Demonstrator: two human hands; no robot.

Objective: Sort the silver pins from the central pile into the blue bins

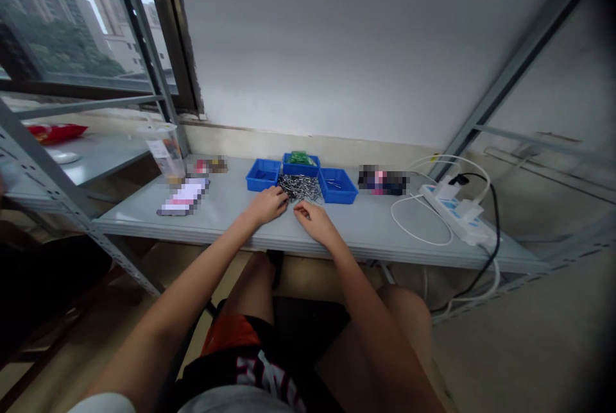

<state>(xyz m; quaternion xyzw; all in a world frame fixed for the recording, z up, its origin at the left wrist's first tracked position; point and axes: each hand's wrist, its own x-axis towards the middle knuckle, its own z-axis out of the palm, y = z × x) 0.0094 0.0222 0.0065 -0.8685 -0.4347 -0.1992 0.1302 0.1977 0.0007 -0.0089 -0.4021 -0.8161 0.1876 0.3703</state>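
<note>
A pile of small screw-like metal pieces (302, 187), dark on the left and silvery on the right, lies on the grey table between blue trays. At its left front edge is my left hand (269, 205), the fingers bent and close together against the dark pieces. My right hand (312, 218) is just in front of the pile, fingertips pinched; whatever they hold is too small to make out. The left blue tray (256, 185) shows a dark interior. Green packets (301, 158) fill the back blue tray (301, 170). A few thin pieces lie in the right blue tray (339, 197).
A phone (185, 196) and a lidded plastic cup (166, 153) stand on the left. On the right are a blurred dark item (382, 181), a white power strip (455, 214) and looping cables (423, 241). Metal shelf posts (128, 252) frame the table (231, 211); a wall rises behind.
</note>
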